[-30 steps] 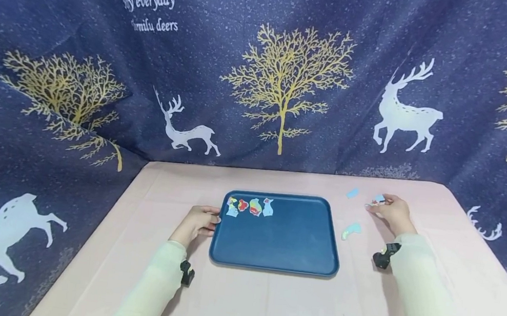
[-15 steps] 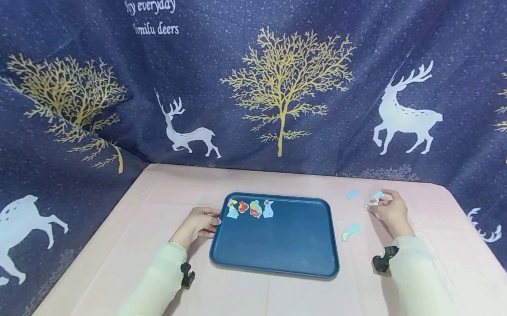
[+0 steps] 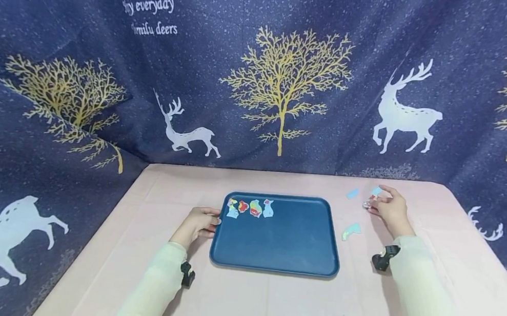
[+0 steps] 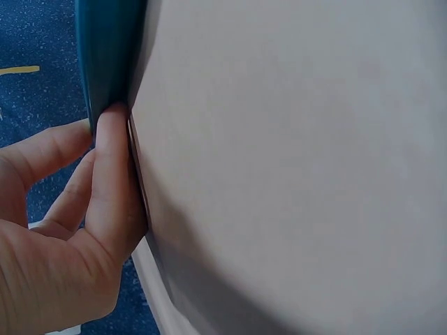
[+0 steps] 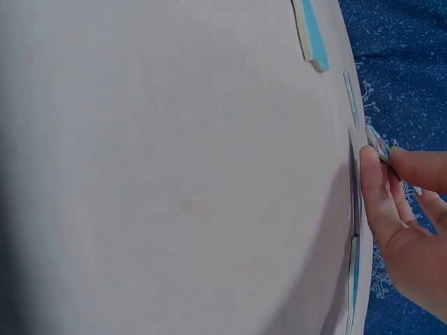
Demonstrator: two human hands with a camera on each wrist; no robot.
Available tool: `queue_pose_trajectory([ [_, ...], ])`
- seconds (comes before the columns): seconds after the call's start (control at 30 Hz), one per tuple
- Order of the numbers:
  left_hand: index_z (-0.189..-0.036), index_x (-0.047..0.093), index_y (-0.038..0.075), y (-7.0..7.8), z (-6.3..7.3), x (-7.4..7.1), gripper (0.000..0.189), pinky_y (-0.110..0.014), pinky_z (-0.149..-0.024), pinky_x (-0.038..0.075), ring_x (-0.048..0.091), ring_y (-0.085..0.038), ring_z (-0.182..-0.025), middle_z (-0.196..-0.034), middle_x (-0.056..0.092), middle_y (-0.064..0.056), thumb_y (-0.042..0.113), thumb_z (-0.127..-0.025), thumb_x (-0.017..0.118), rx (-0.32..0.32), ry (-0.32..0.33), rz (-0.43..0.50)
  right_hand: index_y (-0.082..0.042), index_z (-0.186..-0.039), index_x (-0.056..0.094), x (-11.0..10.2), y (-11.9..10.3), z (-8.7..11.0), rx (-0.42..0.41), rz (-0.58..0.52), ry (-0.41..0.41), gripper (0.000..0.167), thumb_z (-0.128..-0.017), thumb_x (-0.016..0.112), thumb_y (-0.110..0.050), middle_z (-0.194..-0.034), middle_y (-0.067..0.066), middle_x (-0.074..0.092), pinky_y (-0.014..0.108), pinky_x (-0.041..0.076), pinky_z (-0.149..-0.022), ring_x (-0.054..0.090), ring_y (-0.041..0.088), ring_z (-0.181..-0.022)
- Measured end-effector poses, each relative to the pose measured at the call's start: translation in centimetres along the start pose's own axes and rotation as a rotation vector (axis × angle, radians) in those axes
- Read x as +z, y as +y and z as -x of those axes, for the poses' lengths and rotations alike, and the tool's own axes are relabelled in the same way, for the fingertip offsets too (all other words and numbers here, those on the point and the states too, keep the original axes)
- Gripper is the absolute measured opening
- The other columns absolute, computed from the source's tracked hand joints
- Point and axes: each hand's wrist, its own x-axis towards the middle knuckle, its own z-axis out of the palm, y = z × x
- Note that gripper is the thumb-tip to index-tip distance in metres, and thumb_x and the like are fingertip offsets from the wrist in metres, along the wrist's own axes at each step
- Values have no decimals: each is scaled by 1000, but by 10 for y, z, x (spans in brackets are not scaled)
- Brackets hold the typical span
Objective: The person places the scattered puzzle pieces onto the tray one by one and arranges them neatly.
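My left hand holds the left rim of a dark blue tray; in the left wrist view its fingers lie against both sides of the rim. Beyond the tray's right side, my right hand pinches a small, irregular puzzle piece between thumb and fingers, just above the table. Light blue and red show on it in the head view. Two more loose pieces lie nearby: a light blue one and a curved blue-green one.
Several colourful pieces sit in a row in the tray's far left corner. A light-blue-edged piece lies near my right hand in the right wrist view. A pale pink cloth covers the table; a dark blue curtain hangs behind.
The pinched piece has been lifted and turned slightly, and my right fingers have shifted a little away from me. My left hand and the tray stay put.
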Motion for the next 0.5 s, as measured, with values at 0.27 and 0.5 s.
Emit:
queue_pose_trajectory([
  [0.27,-125,61,0,-1,-4,0,40,-28,-59,60,61,-16,-64,-82,65,-10,-4,-85,61,-17,-1,-5,2,-149,23,3,-7,0,-30,-37,-30,69,-90,58,4,-102,20,58,27,59,-72,66,6,-66],
  [0.5,-122,63,0,0,1,-1,38,-28,-60,60,62,-16,-64,-81,65,-12,-5,-84,61,4,-12,-1,3,-148,25,12,-17,3,-38,-119,-65,68,-89,59,6,-82,-1,63,30,60,-74,68,9,-65],
])
